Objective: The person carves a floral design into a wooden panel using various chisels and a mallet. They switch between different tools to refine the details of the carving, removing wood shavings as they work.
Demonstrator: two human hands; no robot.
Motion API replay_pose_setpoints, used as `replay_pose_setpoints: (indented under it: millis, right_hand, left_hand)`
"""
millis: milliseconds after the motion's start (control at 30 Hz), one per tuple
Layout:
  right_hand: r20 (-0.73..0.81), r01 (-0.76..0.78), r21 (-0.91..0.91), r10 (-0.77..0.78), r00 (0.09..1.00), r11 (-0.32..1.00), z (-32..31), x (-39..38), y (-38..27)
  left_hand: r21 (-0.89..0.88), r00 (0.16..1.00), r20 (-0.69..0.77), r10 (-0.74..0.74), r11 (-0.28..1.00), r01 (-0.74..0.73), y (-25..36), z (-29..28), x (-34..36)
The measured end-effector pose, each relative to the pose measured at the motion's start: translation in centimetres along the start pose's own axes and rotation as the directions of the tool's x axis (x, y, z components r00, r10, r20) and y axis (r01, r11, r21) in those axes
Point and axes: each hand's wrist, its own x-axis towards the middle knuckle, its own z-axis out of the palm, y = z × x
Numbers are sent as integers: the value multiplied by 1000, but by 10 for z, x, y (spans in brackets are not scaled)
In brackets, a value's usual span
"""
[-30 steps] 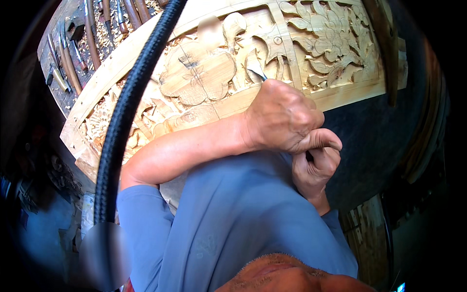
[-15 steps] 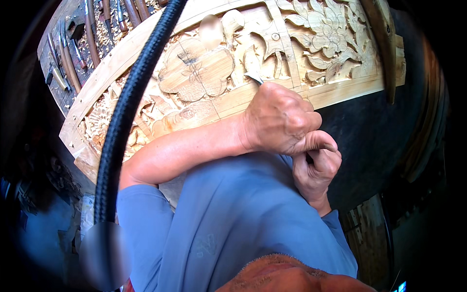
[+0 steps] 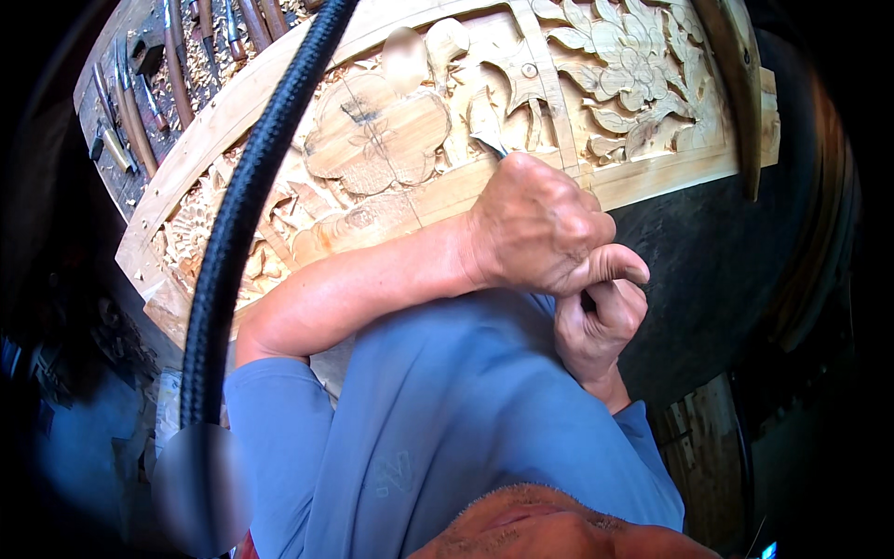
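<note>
My left hand [image 3: 542,224] is wrapped in a fist round a chisel, whose narrow steel blade [image 3: 490,143] rests on the carved pale wooden panel [image 3: 419,216], among leaf shapes right of an uncut flower-shaped patch [image 3: 377,140]. My right hand [image 3: 603,326] is closed just below and behind the left, against its thumb, round the chisel's rear part, which is mostly hidden by the fingers. Both hands are near the panel's front edge, close to my shirt.
Carving tools [image 3: 135,121] lie among shavings at the upper left. A thick black braided hose [image 3: 242,205] crosses the view on the left. A dark wooden bar [image 3: 740,93] stands over the panel's right end, and boards [image 3: 703,438] show at the lower right.
Both hands and the blade have shifted only a few pixels, the right hand slightly left. The grip stays the same.
</note>
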Motion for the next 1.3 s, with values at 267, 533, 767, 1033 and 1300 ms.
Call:
replay_pose_setpoints:
  millis: [267,533,767,1033,1300]
  right_hand:
    - [22,-34,30,33,999,999,-3,11,-6]
    - [133,-84,46,77,988,995,-21,17,-21]
    - [86,-15,-34,18,996,999,-12,13,-17]
    - [68,-22,-14,23,997,1000,-8,10,-17]
    - [41,-43,16,42,998,999,-4,3,-12]
  left_hand:
    - [-22,1000,-21,10,1000,-11,-2,-2,8]
    - [-55,997,-79,-6,998,1,5,-4,-1]
    - [-73,999,-30,-15,997,13,5,-11,0]
    - [-68,999,3,-38,997,38,4,-12,1]
    - [-49,999,20,-37,998,38,5,-11,0]
